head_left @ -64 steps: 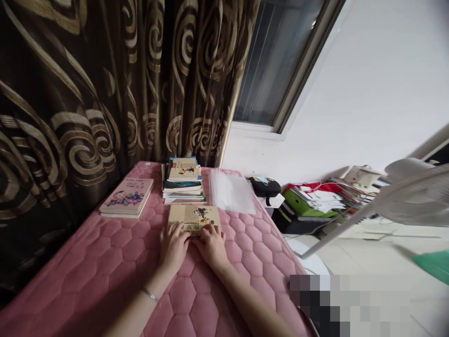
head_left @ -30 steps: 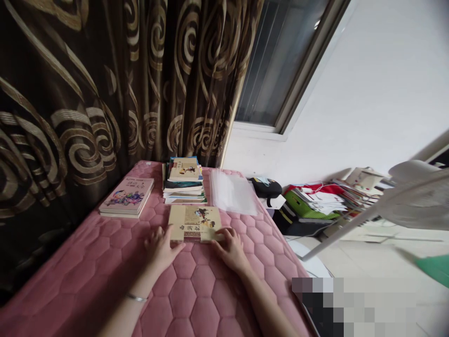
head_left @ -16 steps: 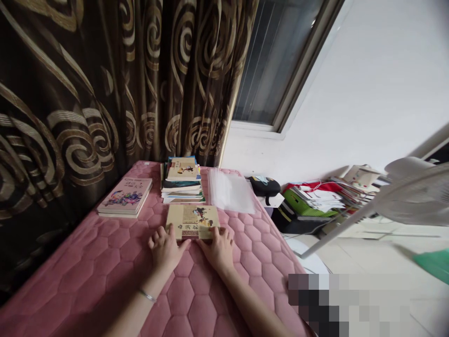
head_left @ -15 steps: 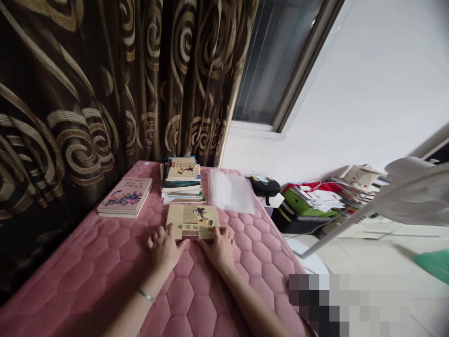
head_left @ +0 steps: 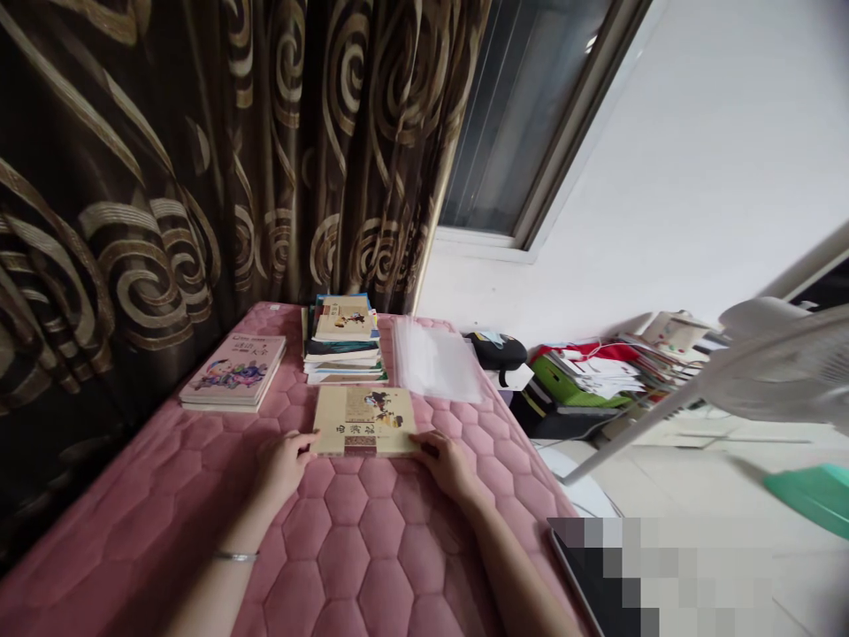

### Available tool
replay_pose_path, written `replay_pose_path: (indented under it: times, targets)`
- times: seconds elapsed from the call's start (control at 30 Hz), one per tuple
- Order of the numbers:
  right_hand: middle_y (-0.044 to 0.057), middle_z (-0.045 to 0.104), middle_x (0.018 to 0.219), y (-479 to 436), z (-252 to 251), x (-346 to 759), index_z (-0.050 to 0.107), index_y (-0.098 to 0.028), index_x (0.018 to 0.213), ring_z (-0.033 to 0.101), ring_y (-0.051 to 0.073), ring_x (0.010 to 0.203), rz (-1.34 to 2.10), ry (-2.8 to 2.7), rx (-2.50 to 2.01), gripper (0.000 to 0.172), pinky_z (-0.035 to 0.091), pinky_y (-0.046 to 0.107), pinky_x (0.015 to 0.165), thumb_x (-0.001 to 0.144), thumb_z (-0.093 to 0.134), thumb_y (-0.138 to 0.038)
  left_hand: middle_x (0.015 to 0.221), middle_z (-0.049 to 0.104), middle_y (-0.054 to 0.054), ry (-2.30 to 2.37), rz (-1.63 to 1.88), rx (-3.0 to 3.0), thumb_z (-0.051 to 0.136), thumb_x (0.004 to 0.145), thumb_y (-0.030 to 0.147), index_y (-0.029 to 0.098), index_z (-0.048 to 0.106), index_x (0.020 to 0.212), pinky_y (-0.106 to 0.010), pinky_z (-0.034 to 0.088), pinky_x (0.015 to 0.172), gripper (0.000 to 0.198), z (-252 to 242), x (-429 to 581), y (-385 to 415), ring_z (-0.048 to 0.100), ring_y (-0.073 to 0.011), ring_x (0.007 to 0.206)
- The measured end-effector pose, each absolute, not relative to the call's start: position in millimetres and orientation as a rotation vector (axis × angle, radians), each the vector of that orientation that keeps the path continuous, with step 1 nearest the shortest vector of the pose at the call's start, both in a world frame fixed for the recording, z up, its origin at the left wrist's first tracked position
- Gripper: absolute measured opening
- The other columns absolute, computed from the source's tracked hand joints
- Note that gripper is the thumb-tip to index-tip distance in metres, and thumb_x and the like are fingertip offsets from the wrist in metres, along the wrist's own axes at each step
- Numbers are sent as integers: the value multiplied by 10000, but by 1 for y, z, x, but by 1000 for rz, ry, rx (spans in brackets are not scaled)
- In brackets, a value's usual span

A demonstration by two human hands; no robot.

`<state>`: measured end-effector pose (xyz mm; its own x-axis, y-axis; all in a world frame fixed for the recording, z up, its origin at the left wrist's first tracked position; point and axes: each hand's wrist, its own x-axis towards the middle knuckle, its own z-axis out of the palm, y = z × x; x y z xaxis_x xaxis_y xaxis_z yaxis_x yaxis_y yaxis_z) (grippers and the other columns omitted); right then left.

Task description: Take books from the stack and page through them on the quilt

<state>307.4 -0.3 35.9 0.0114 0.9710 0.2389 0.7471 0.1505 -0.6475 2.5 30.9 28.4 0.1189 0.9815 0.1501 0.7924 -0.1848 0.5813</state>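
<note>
A tan paperback book [head_left: 363,419] with a picture and dark lettering lies flat on the pink quilted mat [head_left: 371,548]. My left hand [head_left: 284,462] rests on the mat at the book's near left corner, fingers loosely curled, fingertips touching the book's edge. My right hand [head_left: 447,459] lies at the near right corner, fingers spread against that edge. Neither hand lifts anything. A thin bracelet [head_left: 233,556] circles my left wrist.
Behind the book stands a stack of books [head_left: 343,341]. A pink picture book [head_left: 233,372] lies at the left and clear plastic sleeves [head_left: 434,361] at the right. A dark patterned curtain [head_left: 199,150] hangs behind. A white fan [head_left: 769,363] and cluttered papers [head_left: 597,372] are on the right.
My two hands have slid apart along the book's near edge, from its middle out to its left and right corners. The book stays flat in the same place.
</note>
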Motion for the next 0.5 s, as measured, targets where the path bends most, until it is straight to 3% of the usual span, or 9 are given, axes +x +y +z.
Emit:
replay_pose_path:
  times: [0.2,0.37,0.5]
  targets:
    - [74,670,1102,14,40,313,725,-212,951,622,213,996,437,-1939,-1704,241,503,329,836,818,530,-166,1056,719,-61,1751,695,2044,569,795,90,212,688,1112,-292,459,863,360,33,3,29,657,-188,935]
    - [99,582,1227,58,58,279,632,-182,1146,546,191,1131,138,-2187,-1646,285,414,305,966,896,495,-200,1025,713,-56,1767,669,2011,579,792,96,217,678,1119,-286,453,842,363,32,3,31,651,-177,915]
    - [93,619,1161,102,66,244,623,-173,1126,584,177,1042,128,-2334,-1725,253,424,269,891,917,492,-231,1004,713,-48,1820,672,2015,610,780,112,233,679,1096,-287,432,836,346,30,6,29,638,-171,915]
